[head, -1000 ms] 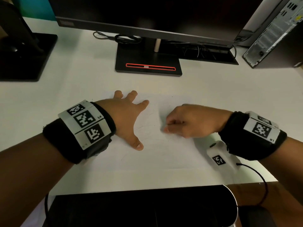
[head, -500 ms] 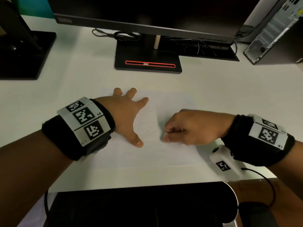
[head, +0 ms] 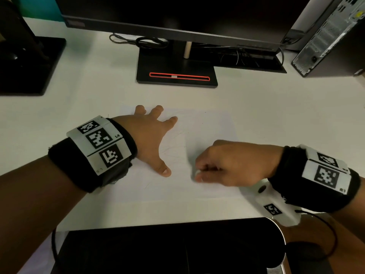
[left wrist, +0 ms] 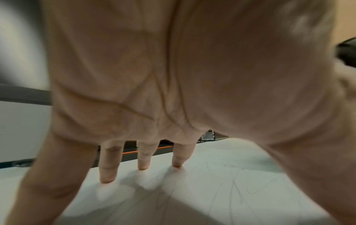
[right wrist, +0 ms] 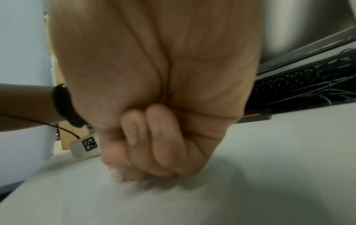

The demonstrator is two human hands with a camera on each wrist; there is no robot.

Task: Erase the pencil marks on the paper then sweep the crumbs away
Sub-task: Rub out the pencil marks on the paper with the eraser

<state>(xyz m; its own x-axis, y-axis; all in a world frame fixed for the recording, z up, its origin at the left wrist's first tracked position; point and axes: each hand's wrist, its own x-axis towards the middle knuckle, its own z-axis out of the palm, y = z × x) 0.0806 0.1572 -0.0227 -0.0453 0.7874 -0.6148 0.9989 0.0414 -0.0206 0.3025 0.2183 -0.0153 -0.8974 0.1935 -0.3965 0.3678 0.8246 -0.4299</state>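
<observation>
The paper (head: 207, 131) lies flat on the white desk (head: 79, 107), near the middle of its front half, with its near edge close to the desk's front edge. Faint pencil marks (head: 173, 153) cross the sheet between the two hands; in the left wrist view they show as thin grey loops and strokes (left wrist: 235, 188) on the surface under the palm.

The left hand (head: 146, 137) rests on the left part of the paper with fingers (left wrist: 108, 167) straight and spread, their tips pressing down on the sheet and the thumb stretched toward the front edge. It grips nothing.

The right hand (head: 233, 163) sits on the right part of the paper, apart from the left thumb. Its fingers (right wrist: 154, 137) are curled tight, and at their tips a small white thing, seemingly an eraser (head: 197, 172), is pinched against the sheet; it is mostly hidden and blurred, so its shape cannot be told.

Both wrists wear black bands with white marker plates. A small white device (head: 276, 208) with a black cable lies under the right wrist by the desk's front right corner.

Toward the back edge stands a monitor (head: 177, 14) on a black base (head: 177, 76) with an orange-outlined slot. A keyboard (right wrist: 300, 79) and loose cables lie behind it to the right, a computer tower (head: 327, 36) stands at the back right corner, and a second black base (head: 29, 64) sits at the left edge.
</observation>
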